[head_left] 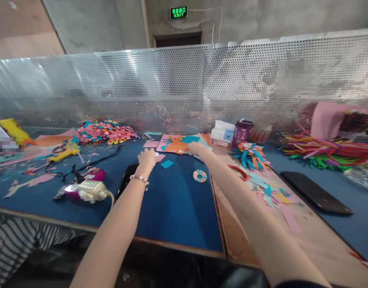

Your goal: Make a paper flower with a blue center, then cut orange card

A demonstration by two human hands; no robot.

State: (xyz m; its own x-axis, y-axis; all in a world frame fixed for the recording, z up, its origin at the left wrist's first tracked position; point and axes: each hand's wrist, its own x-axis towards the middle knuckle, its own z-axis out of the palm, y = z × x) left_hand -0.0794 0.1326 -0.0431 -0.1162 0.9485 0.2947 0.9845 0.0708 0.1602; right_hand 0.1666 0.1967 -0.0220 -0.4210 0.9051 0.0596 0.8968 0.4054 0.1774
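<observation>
My left hand (147,160), with a beaded bracelet at the wrist, is over the blue tabletop with its fingers curled. A small white thing (156,154) shows at its fingertips; its kind is unclear. Just beyond lie pink paper pieces and a small blue paper rectangle (166,164). My right hand (198,149) reaches onto a stack of orange, pink and blue paper (176,146). Its fingers bend down at the orange sheet, and what they pinch, if anything, is hidden. A ring-shaped paper flower (200,176) rests on the table between my forearms.
At left are a yellow glue gun (66,151), a cable and a heap of paper flowers (105,132). A phone (126,180) lies beside my left forearm. To the right are tissues (222,133), a purple canister (243,132), colourful stems (324,148) and a dark phone (316,193).
</observation>
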